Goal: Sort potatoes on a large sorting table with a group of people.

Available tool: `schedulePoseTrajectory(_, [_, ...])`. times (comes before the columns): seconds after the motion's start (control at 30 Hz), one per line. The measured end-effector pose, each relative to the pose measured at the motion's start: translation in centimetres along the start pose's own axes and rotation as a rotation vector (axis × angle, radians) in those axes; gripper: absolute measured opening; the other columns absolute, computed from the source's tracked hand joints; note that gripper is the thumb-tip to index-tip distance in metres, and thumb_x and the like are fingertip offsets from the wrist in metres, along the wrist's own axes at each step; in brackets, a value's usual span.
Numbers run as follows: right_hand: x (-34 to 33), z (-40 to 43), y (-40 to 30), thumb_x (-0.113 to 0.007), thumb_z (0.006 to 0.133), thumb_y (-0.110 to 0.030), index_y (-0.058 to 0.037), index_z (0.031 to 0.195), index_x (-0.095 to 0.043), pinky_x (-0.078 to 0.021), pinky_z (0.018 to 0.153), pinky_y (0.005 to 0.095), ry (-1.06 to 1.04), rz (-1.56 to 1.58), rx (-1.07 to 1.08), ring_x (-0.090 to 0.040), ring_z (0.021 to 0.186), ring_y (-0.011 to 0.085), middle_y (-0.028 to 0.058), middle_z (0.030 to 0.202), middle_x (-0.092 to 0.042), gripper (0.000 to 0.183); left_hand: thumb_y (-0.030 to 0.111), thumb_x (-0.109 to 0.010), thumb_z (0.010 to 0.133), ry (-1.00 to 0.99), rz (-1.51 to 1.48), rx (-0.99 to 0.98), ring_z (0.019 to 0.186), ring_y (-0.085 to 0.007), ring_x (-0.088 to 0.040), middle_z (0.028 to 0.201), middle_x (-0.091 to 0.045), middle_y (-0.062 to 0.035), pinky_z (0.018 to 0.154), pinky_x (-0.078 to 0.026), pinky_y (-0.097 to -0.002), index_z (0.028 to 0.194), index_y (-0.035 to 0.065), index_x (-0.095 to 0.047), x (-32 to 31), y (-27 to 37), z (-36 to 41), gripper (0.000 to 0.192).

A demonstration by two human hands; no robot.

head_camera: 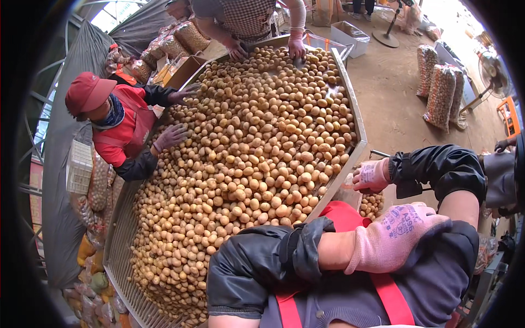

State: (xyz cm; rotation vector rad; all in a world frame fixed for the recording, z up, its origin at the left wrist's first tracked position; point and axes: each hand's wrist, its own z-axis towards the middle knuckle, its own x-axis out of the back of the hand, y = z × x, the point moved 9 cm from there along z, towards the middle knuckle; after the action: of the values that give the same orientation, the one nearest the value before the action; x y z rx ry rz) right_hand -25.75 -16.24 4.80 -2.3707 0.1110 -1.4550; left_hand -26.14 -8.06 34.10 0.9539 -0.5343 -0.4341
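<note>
My left hand [396, 240], in a pink glove with a printed back, reaches across my chest and rests against my right upper arm at the dark shirt sleeve [461, 242]. Its fingertips are partly hidden, so their hold is unclear. Also gloved, my right hand [371, 176] is just outside the metal rim of the sorting table [357, 158], fingers loosely bent and nothing visible in them. Many small potatoes [246, 160] lie heaped on the table to the left of both hands. More potatoes [371, 205] are in a container below my right hand.
A person in a red cap [131, 123] has both gloved hands at the heap's left edge. Another person's gloved hands [297, 45] touch potatoes at the far end. Filled mesh sacks [441, 96], a white box [350, 37] and a standing fan [490, 74] are on the floor.
</note>
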Motion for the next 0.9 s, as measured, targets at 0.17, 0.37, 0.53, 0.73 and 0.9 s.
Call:
schedulePoseTrajectory(0.17, [8.5, 6.3, 9.5, -0.064, 0.088, -0.025, -0.0137, 0.109, -0.062, -0.0519, 0.081, 0.0451, 0.307, -0.099, 0.042, -0.061, 0.102, 0.0288, 0.0062, 0.106, -0.062, 0.024, -0.012, -0.059, 0.069, 0.262, -0.29, 0.178, 0.092, -0.0289, -0.067, 0.098, -0.067, -0.0136, 0.078, -0.053, -0.0343, 0.108, 0.0024, -0.067, 7.6, -2.0, -0.7, 0.043])
schedulePoseTrajectory(0.37, [11.3, 11.9, 22.2, -0.062, 0.093, -0.029, -0.0115, 0.138, -0.053, -0.033, 0.113, 0.0485, 1.066, 0.192, -0.616, -0.041, 0.138, 0.035, 0.0167, 0.144, -0.049, 0.049, -0.012, -0.055, 0.069, 0.214, -0.538, 0.249, 0.091, -0.0294, -0.062, 0.096, -0.063, -0.0104, 0.077, -0.049, -0.0349, 0.099, 0.0039, -0.066, 12.4, -6.0, -1.2, 0.035])
schedulePoseTrajectory(0.53, [8.9, 13.1, 29.5, -0.052, 0.097, -0.048, -0.0148, 0.151, -0.039, -0.0189, 0.12, 0.054, 0.703, 0.003, -0.733, -0.025, 0.149, 0.0327, 0.0126, 0.157, -0.037, 0.064, 0.011, -0.07, 0.079, 0.167, -0.347, 0.167, 0.101, -0.0355, -0.052, 0.107, -0.051, -0.0174, 0.084, -0.043, -0.0447, 0.091, 0.007, -0.063, 15.5, -6.4, -1.6, 0.014])
schedulePoseTrajectory(0.73, [13.3, 14.2, 37.8, -0.065, 0.089, -0.035, -0.0283, 0.157, -0.027, -0.0382, 0.108, 0.0531, 0.293, -0.113, -0.716, -0.033, 0.145, 0.0301, 0.0087, 0.157, -0.037, 0.078, 0.022, -0.071, 0.084, 0.336, -0.156, 0.197, 0.1, -0.0385, -0.049, 0.12, -0.049, -0.0244, 0.083, -0.043, -0.0471, 0.091, 0.0054, -0.059, 18.7, -7.0, -1.4, 0.021])
schedulePoseTrajectory(0.9, [20.7, 21.4, 34.9, -0.064, 0.088, -0.029, -0.0113, 0.126, -0.061, -0.0569, 0.077, 0.0423, 0.223, -0.03, -0.655, -0.071, 0.091, 0.0304, 0.0118, 0.094, -0.071, 0.042, 0.027, -0.063, 0.091, 0.202, 0.086, 0.251, 0.116, -0.0391, -0.053, 0.138, -0.044, -0.0275, 0.096, -0.049, -0.0472, 0.134, -0.002, -0.045, 17.7, -7.4, -1.3, 0.055])
